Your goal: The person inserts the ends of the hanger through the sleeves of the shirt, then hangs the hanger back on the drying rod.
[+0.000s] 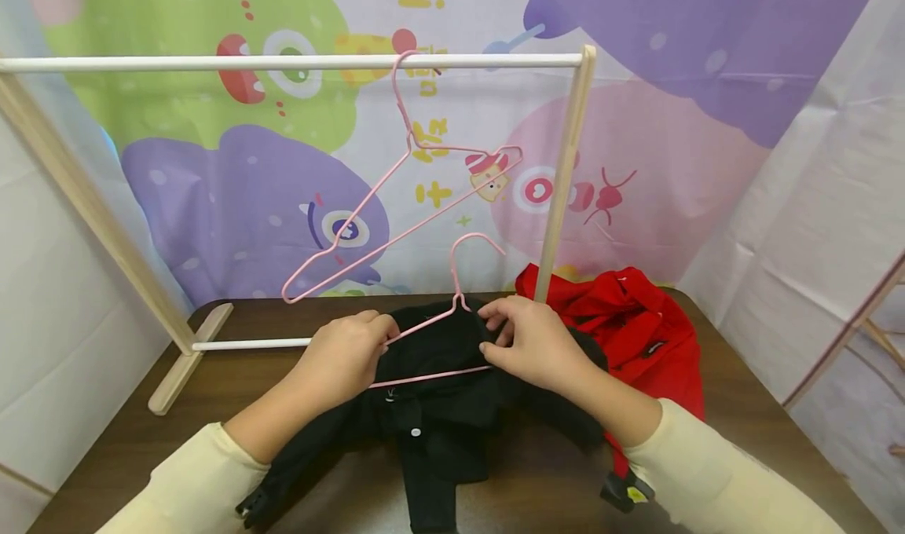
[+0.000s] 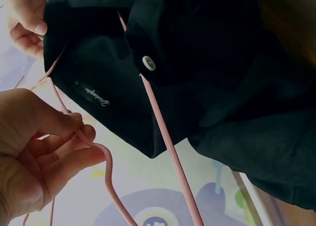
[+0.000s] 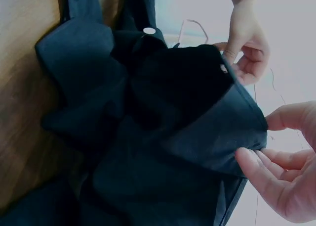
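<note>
A black garment (image 1: pixel 452 408) with white buttons lies bunched on the table, a pink hanger (image 1: pixel 431 375) partly inside its neck opening. In the left wrist view my left hand (image 2: pixel 49 157) pinches the pink hanger's shoulder wire (image 2: pixel 109 176), outside the dark cloth (image 2: pixel 197 77). My right hand (image 1: pixel 533 341) holds the garment's edge on the other side of the hook; in the right wrist view the fingers of that hand (image 3: pixel 291 159) pinch the collar edge of the cloth (image 3: pixel 217 132). The hanger's right arm is hidden by the cloth.
A second pink hanger (image 1: pixel 368 196) hangs on the white rail (image 1: pixel 177 64) of a wooden-legged rack above the garment. Red clothing (image 1: pixel 622 322) lies at the right, behind my right forearm, with a black buckle (image 1: pixel 618 493) nearer the front. A patterned curtain stands behind.
</note>
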### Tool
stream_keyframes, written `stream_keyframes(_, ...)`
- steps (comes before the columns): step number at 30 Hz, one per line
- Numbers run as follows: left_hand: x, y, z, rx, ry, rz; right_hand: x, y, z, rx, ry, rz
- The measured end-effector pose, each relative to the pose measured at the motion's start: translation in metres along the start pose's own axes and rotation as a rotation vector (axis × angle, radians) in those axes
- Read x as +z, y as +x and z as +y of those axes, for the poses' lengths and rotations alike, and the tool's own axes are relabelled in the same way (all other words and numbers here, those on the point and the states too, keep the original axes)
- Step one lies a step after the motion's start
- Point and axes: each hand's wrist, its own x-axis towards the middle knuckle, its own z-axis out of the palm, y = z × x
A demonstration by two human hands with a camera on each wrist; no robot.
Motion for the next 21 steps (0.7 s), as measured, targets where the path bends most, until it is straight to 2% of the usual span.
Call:
stream_keyframes(3,-0.002,0.002,0.0,-0.008,-0.005,-0.004,0.0,-0.001,0.0,-0.034,-0.056,0.017)
stream_keyframes(8,-0.004,0.002,0.0,-0.019,-0.011,-0.018,-0.009,-0.002,0.003,-0.071,-0.088,0.066)
stream_keyframes(13,-0.005,0.001,-0.001,-0.014,-0.009,0.004,-0.022,0.001,0.013,-0.14,-0.187,0.134)
stream_keyframes(16,-0.006,0.001,0.0,-0.006,-0.008,0.02,-0.026,0.003,0.021,-0.19,-0.206,0.106)
stream_keyframes(21,-0.007,0.003,0.003,-0.008,0.004,0.034,-0.022,0.007,0.025,-0.222,-0.127,0.004)
